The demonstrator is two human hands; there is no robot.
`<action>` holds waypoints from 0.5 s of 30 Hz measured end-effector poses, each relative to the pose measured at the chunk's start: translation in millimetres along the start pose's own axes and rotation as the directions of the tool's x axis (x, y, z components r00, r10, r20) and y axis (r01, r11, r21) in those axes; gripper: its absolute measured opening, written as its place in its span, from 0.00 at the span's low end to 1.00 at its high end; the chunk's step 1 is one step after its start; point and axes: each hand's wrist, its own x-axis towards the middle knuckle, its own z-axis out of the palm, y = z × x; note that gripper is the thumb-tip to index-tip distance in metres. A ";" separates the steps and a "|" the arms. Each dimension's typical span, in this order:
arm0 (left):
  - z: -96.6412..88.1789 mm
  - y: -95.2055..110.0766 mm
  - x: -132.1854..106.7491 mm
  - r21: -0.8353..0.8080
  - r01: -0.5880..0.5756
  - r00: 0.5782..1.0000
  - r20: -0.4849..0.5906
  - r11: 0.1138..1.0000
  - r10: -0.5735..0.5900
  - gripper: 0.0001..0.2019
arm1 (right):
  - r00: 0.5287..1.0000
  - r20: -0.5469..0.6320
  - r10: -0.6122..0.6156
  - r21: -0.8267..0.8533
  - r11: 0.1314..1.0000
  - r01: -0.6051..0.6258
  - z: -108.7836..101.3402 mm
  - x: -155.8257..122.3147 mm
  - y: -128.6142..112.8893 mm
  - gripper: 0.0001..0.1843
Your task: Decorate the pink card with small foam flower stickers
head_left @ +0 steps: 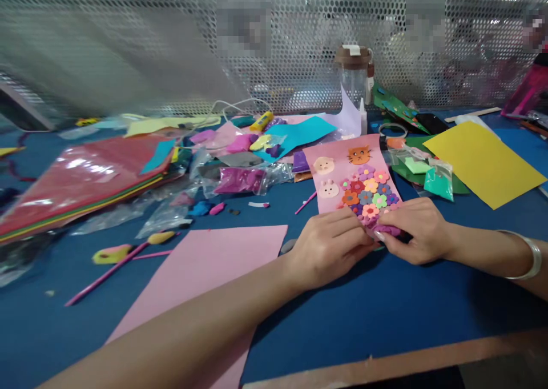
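A pink card lies on the blue table, decorated with clay flowers in several colours, an orange cat face and two pale animal faces. Both of my hands meet at the card's lower edge. My right hand pinches a lump of purple clay between thumb and fingers. My left hand has its fingers curled, their tips close to the same lump; whether they grip anything is hidden. Under my left forearm rests a blank pink sheet.
Plastic-wrapped coloured sheets lie on the left. Purple modelling tools and bagged clay are scattered nearby. A brown-lidded cup stands before the perforated metal screen. Yellow paper lies at the right, beside a green clay packet.
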 end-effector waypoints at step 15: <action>-4.9 1.9 2.4 0.011 0.009 0.997 0.080 1.000 -0.010 0.07 | 1.000 0.002 0.010 -0.005 1.000 -0.010 -1.0 -0.3 0.5 0.09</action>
